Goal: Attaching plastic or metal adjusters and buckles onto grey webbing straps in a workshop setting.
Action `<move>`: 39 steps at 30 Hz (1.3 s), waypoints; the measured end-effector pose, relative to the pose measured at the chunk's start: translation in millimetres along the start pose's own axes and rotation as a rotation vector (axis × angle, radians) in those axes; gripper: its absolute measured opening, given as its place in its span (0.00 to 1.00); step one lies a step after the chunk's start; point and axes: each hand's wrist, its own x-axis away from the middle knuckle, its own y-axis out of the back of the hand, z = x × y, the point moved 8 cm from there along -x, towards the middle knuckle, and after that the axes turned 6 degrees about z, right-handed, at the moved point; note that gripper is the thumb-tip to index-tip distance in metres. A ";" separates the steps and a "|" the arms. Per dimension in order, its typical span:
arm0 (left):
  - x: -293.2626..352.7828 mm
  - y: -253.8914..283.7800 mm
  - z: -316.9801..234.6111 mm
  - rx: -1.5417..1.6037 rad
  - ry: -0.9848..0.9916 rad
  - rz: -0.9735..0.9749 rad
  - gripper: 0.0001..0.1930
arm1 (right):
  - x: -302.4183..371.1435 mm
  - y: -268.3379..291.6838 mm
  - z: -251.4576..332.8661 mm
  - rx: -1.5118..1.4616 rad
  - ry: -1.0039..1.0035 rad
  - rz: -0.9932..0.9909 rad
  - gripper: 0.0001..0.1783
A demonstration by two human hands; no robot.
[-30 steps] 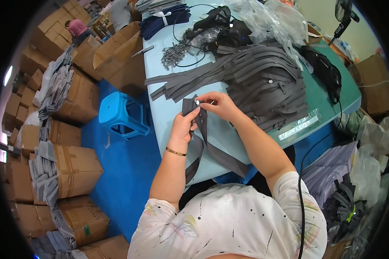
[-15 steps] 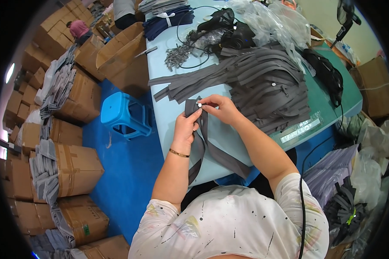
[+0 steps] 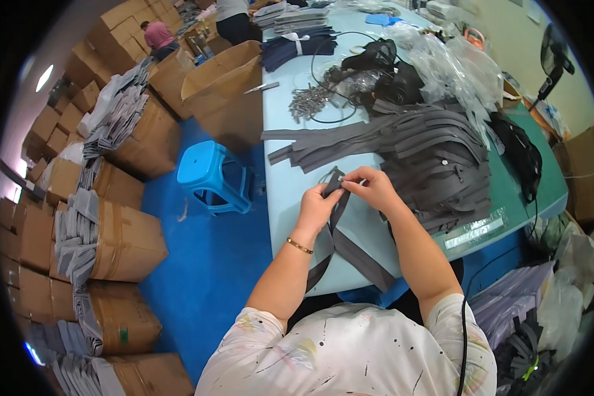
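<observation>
Compared with the earlier frames, little has shifted: both hands remain joined at the top end of the grey strap [image 3: 336, 228], in the same spot near the left edge of the light blue surface [image 3: 284, 191]. The view has tilted a touch, so the far end of the surface shows more, but the strap's two tails hang over the near edge as they did a second ago.

The left hand [image 3: 318, 208] is closed around the strap's upper part, fingers curled over it and the wrist, with a thin gold bracelet [image 3: 299, 246], bent slightly upward. The right hand [image 3: 375, 188] is pinched shut on the strap's very tip, thumb and forefinger pressed together just beside the left fingers. Both forearms come up from the near edge and converge, the elbows spread wide.

The strap lies between the hands and runs down toward the person, splitting into two bands that cross and droop past the surface's edge.

To the right of the hands, touching distance away, sits a large heap of grey straps [image 3: 435, 165], fanned out across the surface. Farther off lie a tangle of black cord and bags [image 3: 383, 66] and crumpled clear plastic [image 3: 462, 66]. On the left, on the blue floor, stands a blue plastic stool [image 3: 211, 178], and beyond it are stacked cardboard boxes [image 3: 119, 244] with grey bundles on top.
</observation>
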 end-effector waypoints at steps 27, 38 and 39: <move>4.6 -17.4 5.6 0.224 0.195 0.194 0.11 | -1.9 1.6 -2.6 -0.011 0.000 0.009 0.10; 8.5 -22.9 11.6 0.343 0.297 0.264 0.10 | 1.1 6.8 4.0 0.070 -0.006 0.046 0.11; 7.5 -22.8 15.3 0.342 0.297 0.265 0.10 | 1.2 7.7 6.5 0.069 -0.005 0.045 0.11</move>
